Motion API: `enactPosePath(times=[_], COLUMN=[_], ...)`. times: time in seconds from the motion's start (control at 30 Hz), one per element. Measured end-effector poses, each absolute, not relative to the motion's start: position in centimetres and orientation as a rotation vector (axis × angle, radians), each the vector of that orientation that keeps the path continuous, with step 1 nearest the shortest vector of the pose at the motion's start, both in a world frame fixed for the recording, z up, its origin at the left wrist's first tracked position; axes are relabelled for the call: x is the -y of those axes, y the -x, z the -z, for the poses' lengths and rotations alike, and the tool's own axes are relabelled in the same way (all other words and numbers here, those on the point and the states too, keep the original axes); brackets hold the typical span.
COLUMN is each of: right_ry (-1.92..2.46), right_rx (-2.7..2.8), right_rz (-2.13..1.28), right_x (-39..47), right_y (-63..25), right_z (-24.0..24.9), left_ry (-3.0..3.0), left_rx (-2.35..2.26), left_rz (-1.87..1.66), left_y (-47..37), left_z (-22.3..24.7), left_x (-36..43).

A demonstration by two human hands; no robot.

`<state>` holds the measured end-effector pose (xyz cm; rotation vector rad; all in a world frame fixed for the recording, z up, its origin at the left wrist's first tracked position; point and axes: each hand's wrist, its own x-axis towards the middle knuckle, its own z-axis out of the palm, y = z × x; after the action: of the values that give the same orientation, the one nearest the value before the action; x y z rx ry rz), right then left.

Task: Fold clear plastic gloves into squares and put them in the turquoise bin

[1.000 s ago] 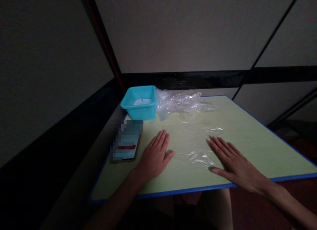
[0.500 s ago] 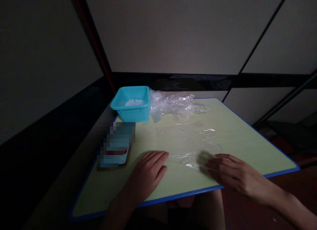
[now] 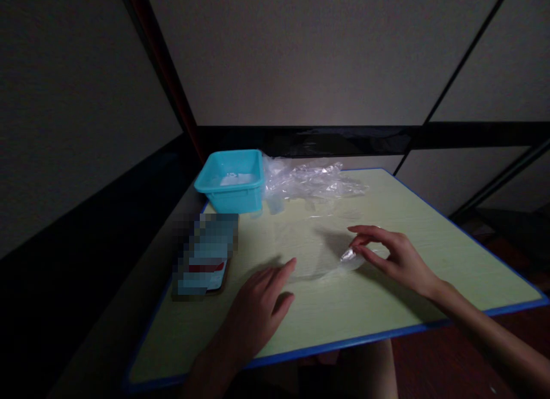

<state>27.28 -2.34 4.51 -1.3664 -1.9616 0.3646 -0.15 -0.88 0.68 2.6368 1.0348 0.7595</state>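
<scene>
A clear plastic bag (image 3: 307,261) lies spread on the pale green table (image 3: 326,316), hard to make out against the surface. My right hand (image 3: 395,259) pinches a gathered bit of the bag between thumb and fingers, and that part is lifted a little. Near the bag's left edge rests my left hand (image 3: 260,307), its fingers stretched out and the thumb apart. It appears to hold nothing; whether a fingertip touches the film I cannot tell.
A turquoise plastic basin (image 3: 236,200) with something white inside stands at the back left. Beside it is a heap of crumpled clear plastic (image 3: 318,181). A phone-like object (image 3: 210,250), partly blurred out, lies at the left edge. Blue edging borders the table; panelled walls rise behind it.
My right hand has moved up and away from the front edge, closing on the bag and raising part of it. The left hand stays nearly in place.
</scene>
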Motion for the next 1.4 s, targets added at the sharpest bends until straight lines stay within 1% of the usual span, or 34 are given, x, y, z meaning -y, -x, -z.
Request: enactPosePath(times=[0.13, 0.33, 0.4, 0.53, 0.63, 0.73, 0.83, 0.93, 1.07, 1.4], right_ry=[1.368, 1.414, 1.440, 1.460, 1.429, 1.390, 1.366, 1.396, 1.440, 1.536], right_rx=[1.782, 1.760, 1.803, 1.912, 1.944, 2.083, 2.366, 2.534, 2.563, 2.526], right_rz=[-0.524, -0.507, -0.435, -0.152, 0.020, 0.079, 0.038, 0.026, 0.018, 0.041], right_x=[0.3, -0.3, -0.2, -0.1, 0.6, 2.1, 3.9, 4.9, 5.1, 4.7], right_y=[-27.2, -27.3, -27.3, -27.5, -27.4, -26.4, -24.9, -24.1, -24.4, -24.7], right_z=[-3.4, -1.3, -1.0, -0.9, -1.3, -1.9, -2.2, -1.8, -1.1, -0.7], left_ry=[-2.575, -2.368, -2.294, -2.246, -2.353, -2.535, -2.681, -2.760, -2.795, -2.806], left_rx=[-1.046, -1.109, -1.143, -1.203, -1.262, -1.266, -1.209, -1.159, -1.087, -1.148], left_rz=[-0.789, -0.852, -0.874, -0.899, -0.921, -0.928, -0.858, -0.670, -0.487, -0.412], left_y=[0.2, -0.1, -0.4, -0.5, -0.2, -0.2, -1.4, -3.9, -7.1, -8.1], left_z=[-0.5, -0.3, -0.3, -0.3, -0.2, -0.2, -0.5, -1.0, -1.4, -0.7], left_x=[0.9, 0.5, 0.3, -0.1, -0.2, 0.2, 1.6, 3.3, 4.4, 4.4])
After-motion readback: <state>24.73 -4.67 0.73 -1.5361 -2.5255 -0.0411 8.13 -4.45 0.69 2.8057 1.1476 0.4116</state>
